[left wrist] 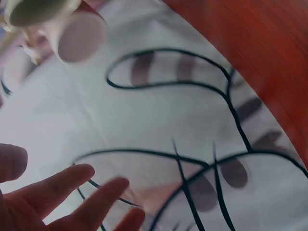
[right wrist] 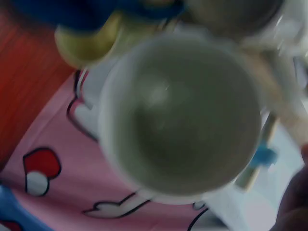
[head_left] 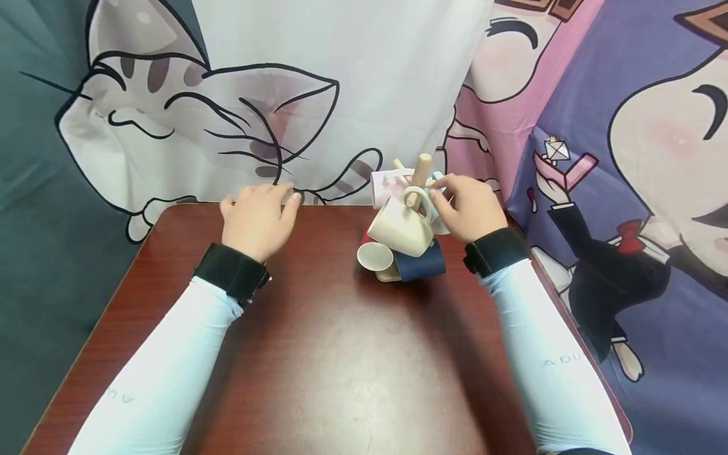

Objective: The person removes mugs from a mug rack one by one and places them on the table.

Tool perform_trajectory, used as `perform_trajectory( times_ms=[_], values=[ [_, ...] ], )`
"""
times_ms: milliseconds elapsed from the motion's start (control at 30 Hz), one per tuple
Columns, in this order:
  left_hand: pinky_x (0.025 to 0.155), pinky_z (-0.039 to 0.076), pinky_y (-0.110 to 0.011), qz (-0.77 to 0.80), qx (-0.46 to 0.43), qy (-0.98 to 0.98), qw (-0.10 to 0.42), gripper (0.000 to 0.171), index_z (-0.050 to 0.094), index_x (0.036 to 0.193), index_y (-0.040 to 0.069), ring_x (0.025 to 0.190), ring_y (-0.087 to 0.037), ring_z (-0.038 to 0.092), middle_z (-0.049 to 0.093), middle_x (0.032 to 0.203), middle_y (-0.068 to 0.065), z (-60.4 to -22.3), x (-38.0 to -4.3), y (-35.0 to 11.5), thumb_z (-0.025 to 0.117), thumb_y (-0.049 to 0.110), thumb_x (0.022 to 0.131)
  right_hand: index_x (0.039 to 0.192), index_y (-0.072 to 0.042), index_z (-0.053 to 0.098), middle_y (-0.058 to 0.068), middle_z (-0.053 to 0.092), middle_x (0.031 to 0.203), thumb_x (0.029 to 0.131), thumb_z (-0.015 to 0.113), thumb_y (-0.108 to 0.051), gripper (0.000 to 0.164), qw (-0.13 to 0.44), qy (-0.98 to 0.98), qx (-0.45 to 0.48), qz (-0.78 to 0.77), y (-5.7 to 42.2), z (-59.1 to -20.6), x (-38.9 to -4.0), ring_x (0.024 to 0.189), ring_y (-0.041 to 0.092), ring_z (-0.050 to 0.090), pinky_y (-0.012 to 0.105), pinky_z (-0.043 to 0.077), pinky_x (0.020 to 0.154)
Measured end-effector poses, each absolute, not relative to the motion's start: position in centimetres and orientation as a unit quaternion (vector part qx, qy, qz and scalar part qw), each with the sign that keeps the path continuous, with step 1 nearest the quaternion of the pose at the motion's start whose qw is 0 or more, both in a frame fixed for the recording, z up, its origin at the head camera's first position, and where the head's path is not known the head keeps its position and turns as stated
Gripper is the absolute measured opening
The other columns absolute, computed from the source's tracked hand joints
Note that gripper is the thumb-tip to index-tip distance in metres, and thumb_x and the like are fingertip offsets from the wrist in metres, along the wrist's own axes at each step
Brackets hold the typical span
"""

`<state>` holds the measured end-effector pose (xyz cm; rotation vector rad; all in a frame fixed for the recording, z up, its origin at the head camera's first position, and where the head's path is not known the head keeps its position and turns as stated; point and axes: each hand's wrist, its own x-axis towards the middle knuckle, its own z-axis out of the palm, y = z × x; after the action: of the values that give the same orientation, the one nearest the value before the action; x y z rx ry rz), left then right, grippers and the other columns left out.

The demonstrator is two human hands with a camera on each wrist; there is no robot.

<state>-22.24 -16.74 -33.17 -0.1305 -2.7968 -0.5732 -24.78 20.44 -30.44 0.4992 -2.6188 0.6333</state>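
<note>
A wooden mug tree (head_left: pixel 421 170) stands toward the back of the table, hung with several mugs. Its cream mug (head_left: pixel 398 227) tilts on an upper peg, handle uppermost. Behind it are a pale pink mug (head_left: pixel 382 189) and a light blue mug (head_left: pixel 439 224). My right hand (head_left: pixel 472 208) is at the tree's right side, thumb and fingers bent and apart, fingertips close to the cream mug's handle and the light blue mug. In the right wrist view a pale mug's mouth (right wrist: pixel 178 115) fills the middle. My left hand (head_left: pixel 258 218) hovers over the table's back left, fingers loosely spread, holding nothing.
Lower on the tree hang a navy mug (head_left: pixel 423 262), a red mug with a white inside (head_left: pixel 375 256) and a yellowish mug (head_left: pixel 389 275). The brown table (head_left: pixel 318 354) ends at a cartoon-printed curtain (head_left: pixel 364 82) behind and to the right.
</note>
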Motion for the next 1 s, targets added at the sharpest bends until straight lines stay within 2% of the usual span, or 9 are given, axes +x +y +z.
perform_trajectory(
  times_ms=[133,233,367,467,567,700,867,933,1000],
  values=[
    [0.093,0.038,-0.072,-0.219,-0.052,-0.951,0.211,0.045,0.074,0.138,0.010,0.118,-0.046,0.063,0.076,0.125,-0.018,-34.7,-21.1,-16.3,0.052,0.041,0.113,0.128,-0.004,0.078,0.014,0.077,0.088,0.106,0.069,-0.026,0.033,0.139,-0.950,0.172,0.222,19.1,-30.5,-24.5,0.077,0.031,0.072,0.050,0.059,0.069],
    [0.087,0.042,-0.067,-0.240,-0.044,-0.939,0.243,0.040,0.075,0.130,0.007,0.105,-0.043,0.065,0.075,0.101,-0.016,-36.3,-21.0,-16.5,0.055,0.036,0.112,0.126,-0.005,0.079,0.012,0.077,0.085,0.106,0.069,-0.028,0.032,0.121,-0.953,0.160,0.227,18.5,-30.8,-24.6,0.074,0.029,0.070,0.046,0.058,0.065],
    [0.077,0.049,-0.054,-0.303,-0.034,-0.925,0.226,0.033,0.074,0.119,0.008,0.084,-0.033,0.065,0.066,0.084,-0.008,-39.1,-20.6,-17.0,0.055,0.035,0.113,0.118,-0.007,0.081,0.007,0.072,0.075,0.108,0.069,-0.028,0.027,0.118,-0.954,0.151,0.232,18.1,-31.3,-24.8,0.068,0.025,0.066,0.039,0.052,0.060],
    [0.068,0.046,-0.044,-0.376,-0.029,-0.908,0.182,0.029,0.073,0.112,0.011,0.072,-0.026,0.059,0.061,0.080,-0.004,-40.9,-20.1,-17.2,0.056,0.034,0.114,0.105,-0.007,0.081,0.005,0.064,0.067,0.108,0.069,-0.026,0.023,0.133,-0.952,0.154,0.226,18.0,-31.6,-25.1,0.065,0.026,0.061,0.038,0.046,0.058],
    [0.068,0.041,-0.040,-0.439,-0.028,-0.886,0.144,0.027,0.074,0.110,0.011,0.070,-0.024,0.052,0.054,0.076,-0.003,-41.8,-19.8,-17.2,0.057,0.032,0.114,0.097,-0.006,0.079,0.004,0.057,0.064,0.108,0.070,-0.022,0.022,0.155,-0.948,0.162,0.226,18.1,-31.8,-25.1,0.064,0.027,0.057,0.039,0.043,0.059],
    [0.072,0.039,-0.041,-0.480,-0.035,-0.869,0.116,0.029,0.078,0.115,0.007,0.072,-0.025,0.048,0.049,0.075,-0.006,-42.1,-19.6,-17.3,0.057,0.027,0.114,0.101,-0.004,0.080,0.004,0.054,0.063,0.107,0.072,-0.018,0.016,0.177,-0.940,0.173,0.233,17.9,-32.0,-24.4,0.064,0.027,0.056,0.039,0.041,0.059],
    [0.079,0.042,-0.043,-0.494,-0.057,-0.864,0.079,0.032,0.078,0.121,0.005,0.084,-0.028,0.052,0.069,0.096,-0.011,-41.6,-19.2,-16.9,0.055,0.026,0.115,0.105,-0.003,0.081,0.006,0.057,0.064,0.104,0.075,-0.013,0.011,0.213,-0.926,0.190,0.247,17.4,-32.1,-23.2,0.062,0.025,0.055,0.039,0.042,0.059],
    [0.077,0.042,-0.043,-0.488,-0.061,-0.868,0.069,0.032,0.078,0.122,0.007,0.082,-0.028,0.052,0.068,0.093,-0.009,-41.3,-19.1,-16.6,0.055,0.028,0.115,0.105,-0.003,0.081,0.006,0.059,0.065,0.103,0.076,-0.012,0.010,0.221,-0.920,0.198,0.258,17.1,-32.1,-22.6,0.061,0.022,0.054,0.039,0.042,0.059],
    [0.073,0.040,-0.043,-0.481,-0.060,-0.873,0.061,0.032,0.077,0.123,0.008,0.078,-0.027,0.050,0.060,0.083,-0.006,-41.2,-18.9,-16.4,0.056,0.031,0.115,0.103,-0.002,0.080,0.006,0.060,0.065,0.102,0.077,-0.012,0.010,0.224,-0.914,0.204,0.269,16.7,-32.1,-22.2,0.060,0.020,0.053,0.037,0.041,0.058]
  ],
)
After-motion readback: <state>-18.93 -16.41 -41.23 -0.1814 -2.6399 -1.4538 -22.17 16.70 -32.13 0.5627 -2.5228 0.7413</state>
